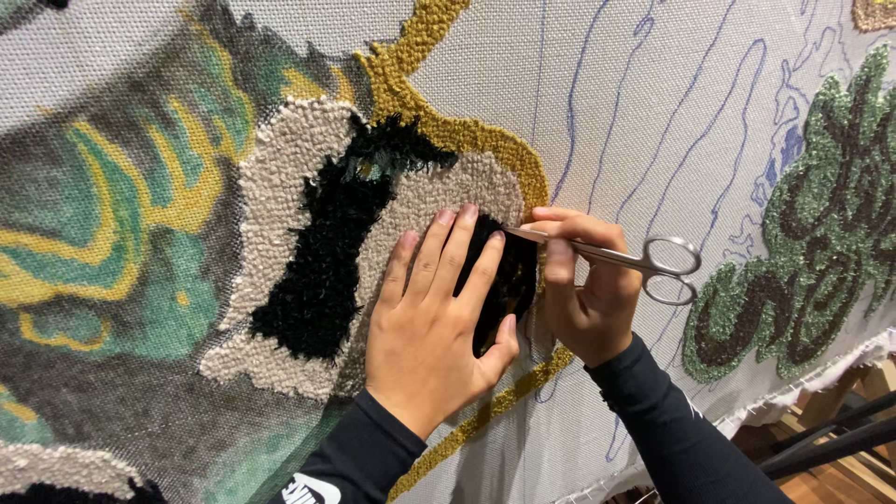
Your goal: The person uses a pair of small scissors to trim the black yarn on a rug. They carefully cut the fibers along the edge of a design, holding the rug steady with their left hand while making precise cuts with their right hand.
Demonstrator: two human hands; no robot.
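The left hand (431,322) lies flat, fingers spread, on the rug cloth (653,103) over the black yarn (322,271); just beside it the right hand (583,289) pinches small scissors (621,257), tips at the black patch's edge.

We are pressing our left hand (431,322) flat on the black tufted patch (322,271) of the rug canvas (653,112) — our right hand (583,289) is pinching small steel scissors (611,255), blades touching the pile.

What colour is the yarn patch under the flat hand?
Black: the tufted patch under the left hand is black, ringed by beige loops. The head view shows it.
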